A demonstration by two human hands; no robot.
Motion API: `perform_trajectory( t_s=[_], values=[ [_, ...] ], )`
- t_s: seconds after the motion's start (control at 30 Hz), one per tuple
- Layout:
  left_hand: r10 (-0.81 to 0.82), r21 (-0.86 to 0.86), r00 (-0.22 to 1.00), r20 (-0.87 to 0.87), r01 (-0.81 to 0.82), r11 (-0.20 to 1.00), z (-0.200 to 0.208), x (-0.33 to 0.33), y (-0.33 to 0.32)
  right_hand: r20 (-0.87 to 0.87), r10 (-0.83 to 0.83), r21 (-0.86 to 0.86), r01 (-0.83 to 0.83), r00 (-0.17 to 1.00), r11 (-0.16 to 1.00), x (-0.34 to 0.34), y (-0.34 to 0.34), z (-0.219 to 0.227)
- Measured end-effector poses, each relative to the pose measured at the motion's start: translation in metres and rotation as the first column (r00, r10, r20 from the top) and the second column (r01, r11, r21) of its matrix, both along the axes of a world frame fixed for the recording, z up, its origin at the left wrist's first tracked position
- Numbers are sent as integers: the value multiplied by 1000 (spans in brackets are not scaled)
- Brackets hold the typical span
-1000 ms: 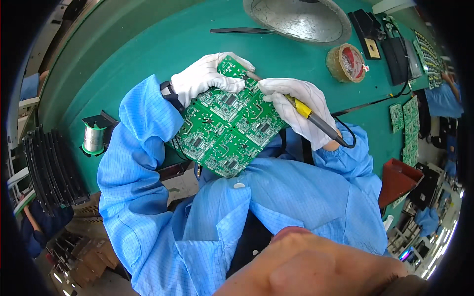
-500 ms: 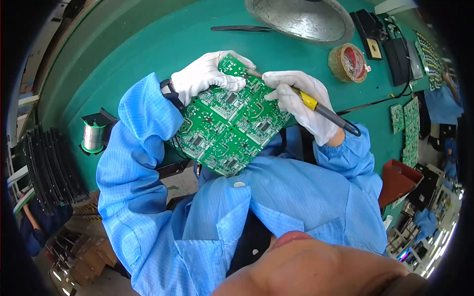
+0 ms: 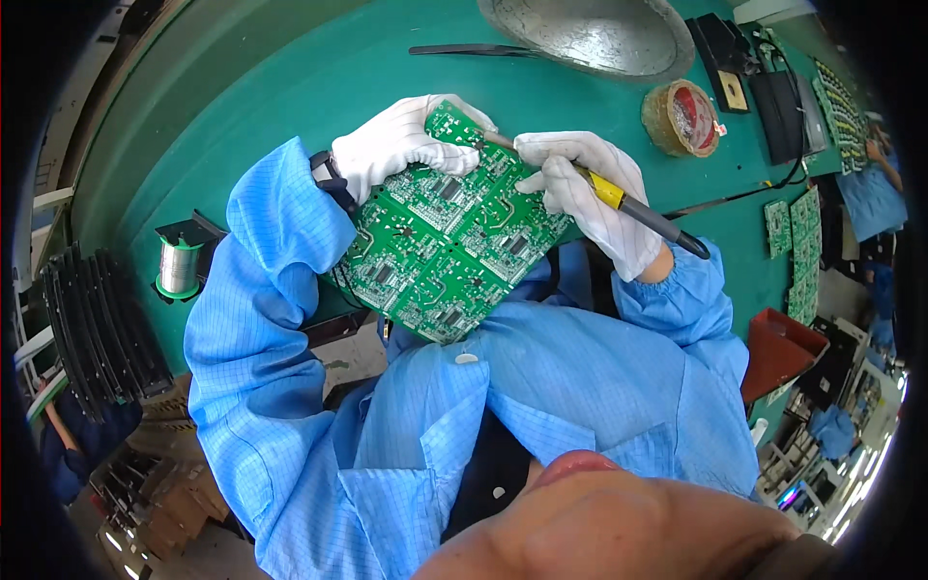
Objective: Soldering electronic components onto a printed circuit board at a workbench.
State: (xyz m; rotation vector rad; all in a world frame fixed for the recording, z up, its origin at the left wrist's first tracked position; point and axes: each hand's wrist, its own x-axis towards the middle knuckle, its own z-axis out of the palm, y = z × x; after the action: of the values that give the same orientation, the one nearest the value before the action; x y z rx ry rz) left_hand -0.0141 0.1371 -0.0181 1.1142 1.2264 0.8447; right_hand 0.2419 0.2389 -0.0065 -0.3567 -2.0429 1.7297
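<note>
My left hand [image 3: 401, 150], in a white glove, grips a green circuit board panel [image 3: 449, 242] by its far corner, thumb on the top face. The panel is tilted, its near corner close to my blue jacket. In my gloved right hand [image 3: 594, 193] is a soldering iron [image 3: 608, 191] with a yellow and black handle, held like a pen. Its metal barrel points left at the far part of the panel, close to my left thumb. Whether the tip touches the board I cannot tell.
Beyond the panel sit a round metal dish [image 3: 599, 37], black tweezers [image 3: 464, 50] and a tape roll [image 3: 681, 118]. A solder spool [image 3: 179, 269] stands at left, by black racks [image 3: 101, 329]. Further boards [image 3: 802, 256] and a red bin [image 3: 778, 356] are at right. A co-worker's blue sleeve [image 3: 875, 201] shows far right.
Hardly anything differs. The soldering iron's handle end has shifted very slightly to the right, and the whole view has moved a little. Both hands keep their hold.
</note>
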Motion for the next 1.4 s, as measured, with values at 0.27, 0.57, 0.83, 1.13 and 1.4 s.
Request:
perform_trajectory(
  t_s=[0.27,0.57,0.83,1.13,1.4],
  values=[
    [-47,73,985,-165,59,996,4,-1,5,-8,-4,-17,4,1000,1000,-2,-1,-1],
    [-34,-3,989,-147,34,999,6,0,5,-22,-26,-119,23,999,993,2,1,-3],
    [-55,-14,996,-76,54,998,5,-2,4,-101,-138,-143,123,985,982,6,3,0],
    [-80,50,988,-132,87,995,11,4,13,-151,-99,604,171,984,778,13,8,-2],
    [-220,101,926,-307,261,960,19,6,38,-158,-178,678,238,971,695,14,-6,-19]
  ],
)
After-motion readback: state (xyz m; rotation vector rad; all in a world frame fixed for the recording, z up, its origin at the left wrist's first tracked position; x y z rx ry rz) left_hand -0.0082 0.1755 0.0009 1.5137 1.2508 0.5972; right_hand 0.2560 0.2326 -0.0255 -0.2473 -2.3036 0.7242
